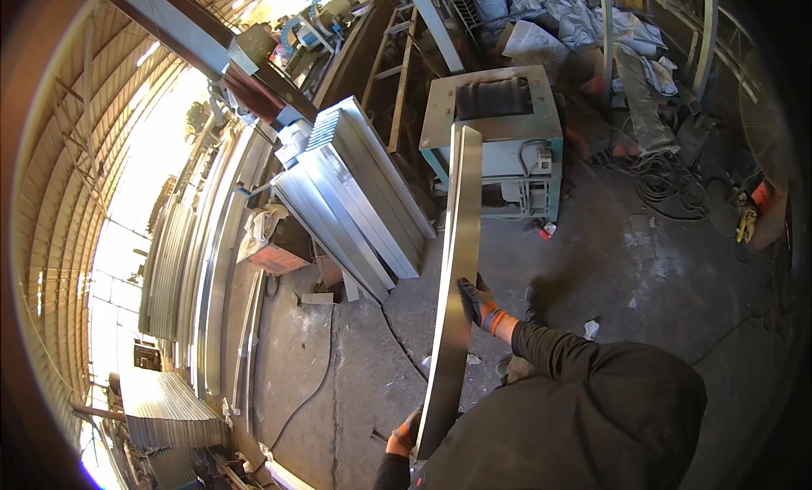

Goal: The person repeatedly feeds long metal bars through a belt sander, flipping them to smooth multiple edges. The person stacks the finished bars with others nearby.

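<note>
A long, bent sheet-metal channel (455,262) slants up and away from my body, its far end in front of the teal-framed machine (495,118). Near the middle of its length, my right hand (480,306), in a dark glove with an orange cuff, is closed on its right edge. My left hand (408,432), gloved alike, grips the near end from the left side; the channel hides part of its fingers. A stack of similar metal channels (359,194) leans to the left of the held one.
A cardboard box (275,245) with cloth on it stands left of the stack. Black cable (315,397) runs over the concrete floor (575,279). Coiled cables (668,188) lie at the right. Corrugated sheets (173,410) and long metal profiles (207,279) line the left side.
</note>
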